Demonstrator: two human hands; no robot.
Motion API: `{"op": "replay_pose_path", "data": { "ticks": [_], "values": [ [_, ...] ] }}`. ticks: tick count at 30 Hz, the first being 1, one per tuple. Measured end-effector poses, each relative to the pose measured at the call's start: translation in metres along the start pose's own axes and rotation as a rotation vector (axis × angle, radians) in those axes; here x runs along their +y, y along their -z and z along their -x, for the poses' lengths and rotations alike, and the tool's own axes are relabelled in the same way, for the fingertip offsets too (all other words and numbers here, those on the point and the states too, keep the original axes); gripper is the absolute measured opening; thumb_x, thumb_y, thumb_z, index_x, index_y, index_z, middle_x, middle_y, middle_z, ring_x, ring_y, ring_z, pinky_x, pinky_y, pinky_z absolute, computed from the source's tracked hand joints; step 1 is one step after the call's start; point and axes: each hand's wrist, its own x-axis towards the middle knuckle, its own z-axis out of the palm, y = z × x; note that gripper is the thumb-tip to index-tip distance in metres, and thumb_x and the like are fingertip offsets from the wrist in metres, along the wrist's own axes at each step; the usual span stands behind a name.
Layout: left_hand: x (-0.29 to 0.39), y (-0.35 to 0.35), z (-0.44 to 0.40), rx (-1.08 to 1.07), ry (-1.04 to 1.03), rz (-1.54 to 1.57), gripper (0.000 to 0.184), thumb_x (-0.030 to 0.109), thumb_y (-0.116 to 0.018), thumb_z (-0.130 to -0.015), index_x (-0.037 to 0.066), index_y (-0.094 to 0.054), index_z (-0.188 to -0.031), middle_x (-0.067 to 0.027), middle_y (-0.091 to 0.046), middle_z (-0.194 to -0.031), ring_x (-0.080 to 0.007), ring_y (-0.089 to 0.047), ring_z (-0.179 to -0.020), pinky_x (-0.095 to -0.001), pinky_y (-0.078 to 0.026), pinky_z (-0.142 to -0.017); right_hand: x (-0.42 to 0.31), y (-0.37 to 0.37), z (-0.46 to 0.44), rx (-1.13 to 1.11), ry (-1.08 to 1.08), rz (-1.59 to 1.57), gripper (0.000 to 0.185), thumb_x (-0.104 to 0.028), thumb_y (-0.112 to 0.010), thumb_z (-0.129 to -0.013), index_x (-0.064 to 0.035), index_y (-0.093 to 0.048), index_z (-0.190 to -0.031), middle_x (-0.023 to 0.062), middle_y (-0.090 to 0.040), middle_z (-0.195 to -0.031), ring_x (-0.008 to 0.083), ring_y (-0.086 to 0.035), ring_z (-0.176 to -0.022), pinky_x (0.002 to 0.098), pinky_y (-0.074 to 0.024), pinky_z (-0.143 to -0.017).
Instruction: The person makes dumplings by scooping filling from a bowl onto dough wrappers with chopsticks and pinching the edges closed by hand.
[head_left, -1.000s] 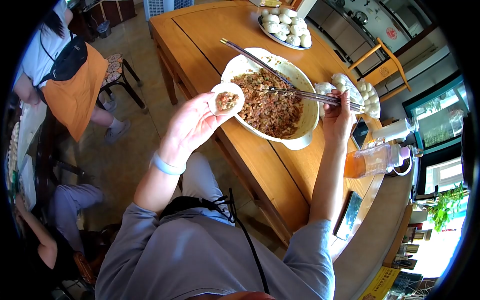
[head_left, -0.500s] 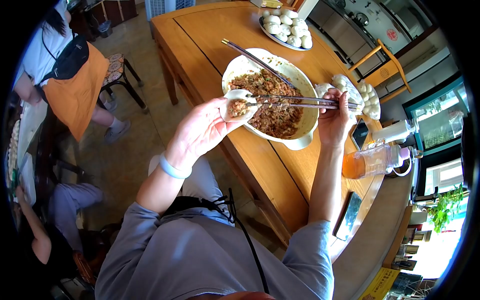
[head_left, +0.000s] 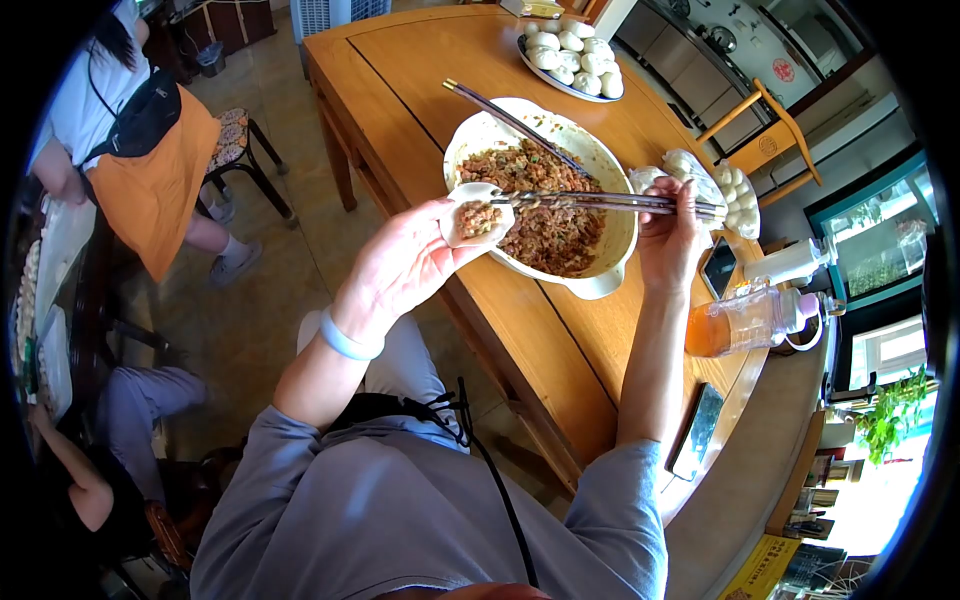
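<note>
My left hand (head_left: pixel 405 255) holds a round dumpling wrapper (head_left: pixel 467 237) by its edge, near the bowl's left rim. A lump of meat filling (head_left: pixel 480 219) lies in the middle of the wrapper. My right hand (head_left: pixel 668 240) grips a pair of chopsticks (head_left: pixel 610 200) whose tips reach across the bowl to the wrapper's right edge. Under them is a large white bowl (head_left: pixel 597 287) of minced filling (head_left: pixel 545 245). A second pair of chopsticks (head_left: pixel 510 120) rests across the bowl's far rim with its ends in the filling.
A plate of buns (head_left: pixel 572 58) stands at the table's far end. Right of the bowl are bagged round white items (head_left: pixel 738 200), a bottle of orange drink (head_left: pixel 745 322) and two phones (head_left: pixel 697 430). Left, one person stands in an orange skirt (head_left: pixel 150 180); another person's arm (head_left: pixel 75 465) shows lower.
The chopsticks in my right hand have closed together, and their tips sit at the wrapper's edge. My left hand stays almost in place. At left, the lower person's arm has shifted.
</note>
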Motion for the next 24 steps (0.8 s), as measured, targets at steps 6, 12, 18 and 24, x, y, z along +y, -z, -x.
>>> {"op": "replay_pose_path", "data": {
  "ticks": [6, 12, 18, 24],
  "values": [
    [0.001, 0.005, 0.003, 0.061, -0.039, -0.032, 0.032, 0.011, -0.038, -0.093, -0.011, -0.041, -0.116, -0.0206, -0.053, -0.115, -0.0270, -0.053, -0.107, -0.0381, -0.044, -0.097, -0.015, 0.009, -0.006, 0.207, 0.150, 0.280, 0.029, -0.027, -0.049, -0.092, 0.0007, -0.057, -0.089, 0.0092, -0.061, -0.077, 0.0123, -0.059, -0.062, 0.0225, -0.0488, -0.049],
    [0.007, 0.007, 0.010, 0.070, -0.029, -0.005, 0.032, 0.010, -0.038, -0.093, -0.012, -0.042, -0.115, -0.0207, -0.053, -0.115, -0.0272, -0.053, -0.107, -0.0389, -0.043, -0.098, -0.028, 0.004, -0.002, 0.207, 0.225, 0.749, 0.032, -0.029, -0.057, -0.088, 0.0028, -0.062, -0.082, 0.0083, -0.061, -0.068, 0.0116, -0.059, -0.054, 0.0223, -0.0491, -0.045],
    [0.012, 0.014, 0.022, 0.050, -0.035, 0.044, 0.032, 0.010, -0.038, -0.093, -0.013, -0.042, -0.115, -0.0209, -0.052, -0.116, -0.0270, -0.053, -0.107, -0.0385, -0.043, -0.098, -0.004, -0.009, 0.003, 0.159, 0.152, 0.791, 0.035, -0.028, -0.057, -0.088, 0.0054, -0.061, -0.082, 0.0099, -0.060, -0.072, 0.0150, -0.061, -0.060, 0.0248, -0.0538, -0.049],
    [0.012, 0.027, 0.037, 0.036, -0.029, 0.096, 0.029, 0.011, -0.040, -0.093, -0.010, -0.045, -0.113, -0.0189, -0.054, -0.113, -0.0250, -0.055, -0.105, -0.0369, -0.045, -0.095, -0.001, 0.000, 0.023, 0.208, 0.033, 0.651, 0.031, -0.030, -0.053, -0.091, 0.0000, -0.059, -0.085, 0.0075, -0.060, -0.077, 0.0133, -0.061, -0.067, 0.0246, -0.0526, -0.056]
  ]
}}
